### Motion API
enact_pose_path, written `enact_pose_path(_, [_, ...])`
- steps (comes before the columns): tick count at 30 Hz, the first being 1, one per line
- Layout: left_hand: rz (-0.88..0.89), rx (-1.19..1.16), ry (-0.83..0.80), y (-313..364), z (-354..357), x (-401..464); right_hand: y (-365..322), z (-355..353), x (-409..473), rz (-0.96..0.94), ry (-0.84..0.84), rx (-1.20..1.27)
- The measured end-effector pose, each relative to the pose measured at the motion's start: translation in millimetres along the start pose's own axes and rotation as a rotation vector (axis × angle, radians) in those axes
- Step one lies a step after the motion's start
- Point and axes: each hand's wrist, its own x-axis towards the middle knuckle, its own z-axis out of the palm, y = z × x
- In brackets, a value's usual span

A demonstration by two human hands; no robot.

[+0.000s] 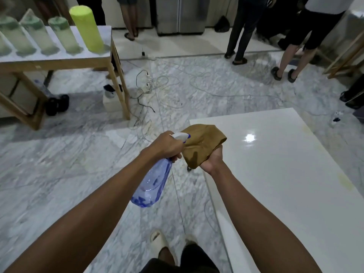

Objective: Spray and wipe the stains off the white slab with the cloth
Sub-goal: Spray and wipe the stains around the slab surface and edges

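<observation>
The left hand (167, 143) is gripping a translucent blue plastic spray bottle (152, 184), fingers closed round its neck, nozzle aimed at the bunched tan cloth (201, 145) that the right hand (212, 159) is clutching. The glossy white rectangular slab (285, 174) is lying on the floor to the right, with yellowish stains (344, 181) showing along its far edge. Wiping appears not yet begun; the cloth is being dampened.

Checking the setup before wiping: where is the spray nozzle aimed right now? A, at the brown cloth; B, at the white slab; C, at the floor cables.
A: the blue plastic spray bottle in the left hand points its white nozzle into the brown cloth bunched in the right hand.
</observation>
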Motion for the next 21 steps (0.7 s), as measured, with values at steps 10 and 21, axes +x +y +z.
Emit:
enact_pose_path(10, [-0.064,-0.170,0.128,-19,-50,86,-57,-27,121,-0.156,0.507,-0.681])
enact_pose_path(21, [-0.183,-0.292,0.141,-74,-46,189,-24,-35,307,-0.470,0.484,-2.211])
